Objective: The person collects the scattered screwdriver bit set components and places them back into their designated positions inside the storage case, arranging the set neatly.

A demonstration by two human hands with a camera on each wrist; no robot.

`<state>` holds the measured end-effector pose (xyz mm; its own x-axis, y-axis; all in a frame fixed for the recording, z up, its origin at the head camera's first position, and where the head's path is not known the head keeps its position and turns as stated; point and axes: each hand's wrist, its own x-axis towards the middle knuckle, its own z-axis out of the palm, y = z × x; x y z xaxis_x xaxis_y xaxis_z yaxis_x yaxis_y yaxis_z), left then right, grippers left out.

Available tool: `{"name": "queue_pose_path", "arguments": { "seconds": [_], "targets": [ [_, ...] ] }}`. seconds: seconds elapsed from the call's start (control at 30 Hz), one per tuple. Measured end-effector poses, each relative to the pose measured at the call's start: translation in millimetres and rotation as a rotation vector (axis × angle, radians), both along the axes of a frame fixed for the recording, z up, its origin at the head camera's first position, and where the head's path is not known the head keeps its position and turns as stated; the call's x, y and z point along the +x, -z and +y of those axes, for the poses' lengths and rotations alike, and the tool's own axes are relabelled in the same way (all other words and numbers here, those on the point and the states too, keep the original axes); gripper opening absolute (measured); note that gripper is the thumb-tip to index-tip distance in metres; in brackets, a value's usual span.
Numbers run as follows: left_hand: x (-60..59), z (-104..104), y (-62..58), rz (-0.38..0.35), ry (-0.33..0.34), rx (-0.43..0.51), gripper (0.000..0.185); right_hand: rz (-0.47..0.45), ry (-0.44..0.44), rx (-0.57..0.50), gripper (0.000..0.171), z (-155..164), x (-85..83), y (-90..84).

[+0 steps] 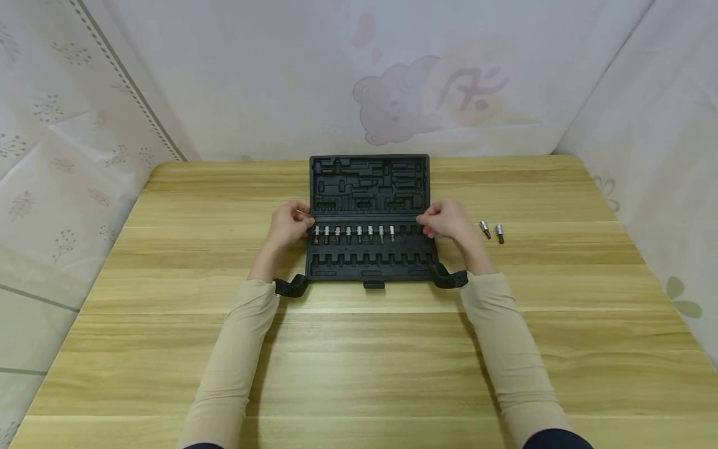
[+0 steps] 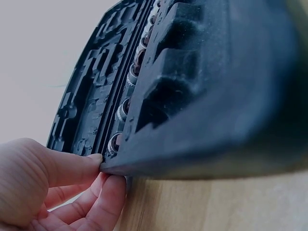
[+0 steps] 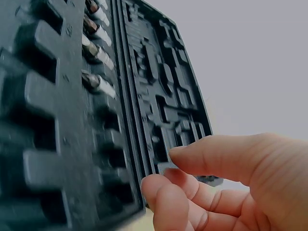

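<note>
A black plastic socket case (image 1: 370,248) lies unfolded on the table, its lid (image 1: 367,185) laid back towards the wall. Several silver bit sockets (image 1: 359,234) stand in a row along the upper slots of the base; the slots at the right end of that row hold none. At the left edge near the hinge, my left hand (image 1: 287,223) pinches the case between thumb and fingers. My right hand (image 1: 445,221) grips the opposite edge near the hinge, thumb on top and fingers curled at the side. In the right wrist view, several bit sockets (image 3: 98,55) sit beside the hinge.
Two loose bit sockets, one tilted (image 1: 485,229) and one nearly straight (image 1: 500,234), lie on the wooden table (image 1: 370,362) to the right of my right hand. Black wrist straps (image 1: 291,286) reach the case's front corners. Patterned cloth (image 1: 252,81) hangs behind and at both sides.
</note>
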<state>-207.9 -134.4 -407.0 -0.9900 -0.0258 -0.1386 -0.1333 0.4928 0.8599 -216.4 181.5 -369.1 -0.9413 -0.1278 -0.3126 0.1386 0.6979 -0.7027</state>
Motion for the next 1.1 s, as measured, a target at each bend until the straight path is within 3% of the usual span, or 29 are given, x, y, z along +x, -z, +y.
{"name": "queue_pose_path", "arguments": {
  "seconds": [0.83,1.1],
  "targets": [
    [1.4,0,-1.8,0.009,0.007,0.012,0.021,0.000,0.060,0.009,0.029,48,5.2,-6.1],
    [2.1,1,-1.5,0.009,0.001,0.015,0.020,-0.006,0.086,-0.038,0.029,61,8.9,-3.4]
  ]
}}
